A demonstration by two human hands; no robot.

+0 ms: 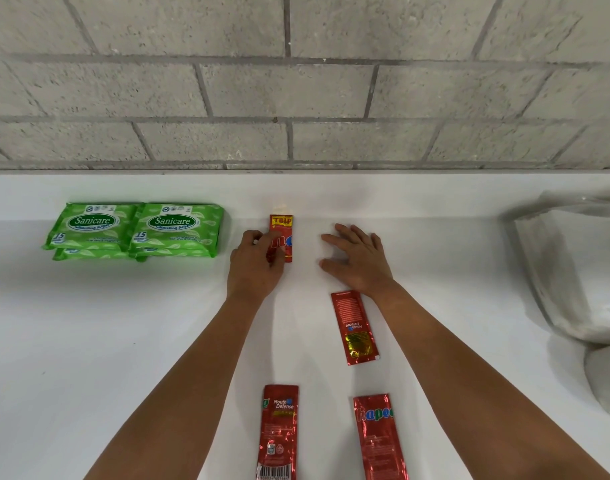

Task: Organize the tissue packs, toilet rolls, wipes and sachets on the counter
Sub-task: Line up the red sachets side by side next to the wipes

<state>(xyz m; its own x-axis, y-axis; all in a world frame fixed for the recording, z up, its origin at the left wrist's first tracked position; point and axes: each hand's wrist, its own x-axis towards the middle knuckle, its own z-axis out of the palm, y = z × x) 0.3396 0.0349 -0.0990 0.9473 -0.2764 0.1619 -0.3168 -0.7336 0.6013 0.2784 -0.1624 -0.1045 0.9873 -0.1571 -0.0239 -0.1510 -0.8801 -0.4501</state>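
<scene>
Here left hand (256,263) holds "TRIP" sachet (282,237).

White counter (123,341), green wipes packs (137,230) at left, four red sachets (354,327), plastic-wrapped packs (573,271) at right

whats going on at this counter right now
A person is sorting items on a white counter. The left hand holds a red sachet near the back wall, and the right hand rests flat, holding nothing. Three more sachets lie nearer the person. Green wipes packs sit stacked at left.
</scene>
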